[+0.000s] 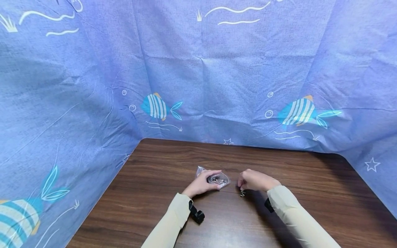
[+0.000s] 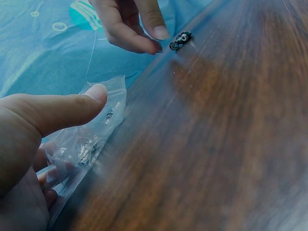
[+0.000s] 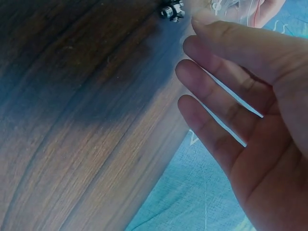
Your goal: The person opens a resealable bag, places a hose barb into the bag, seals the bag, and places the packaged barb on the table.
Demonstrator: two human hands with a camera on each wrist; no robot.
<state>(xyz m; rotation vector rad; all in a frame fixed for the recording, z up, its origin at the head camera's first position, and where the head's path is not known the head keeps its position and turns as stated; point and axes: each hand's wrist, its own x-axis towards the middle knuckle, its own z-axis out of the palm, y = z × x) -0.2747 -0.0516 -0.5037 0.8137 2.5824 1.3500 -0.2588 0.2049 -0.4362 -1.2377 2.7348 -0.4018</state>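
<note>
My left hand (image 1: 201, 184) holds a clear zip bag (image 1: 225, 179) with several small shiny metal pieces inside. In the left wrist view, the thumb lies over the bag (image 2: 118, 89) and the fingers curve beneath it. To the right, my right hand (image 1: 256, 179) hovers low beside a small cluster of metal parts (image 1: 242, 194) on the table. The right wrist view shows that hand's fingers (image 3: 204, 79) loosely extended, with nothing between them. There the metal parts (image 3: 172, 9) sit just past the thumb tip.
Both hands work over a dark wood-grain table (image 1: 173, 155). A blue fish-patterned cloth (image 1: 201, 79) hangs behind it and along its sides. Black straps with a small device (image 1: 196, 214) show at the wrists, below the pale sleeves.
</note>
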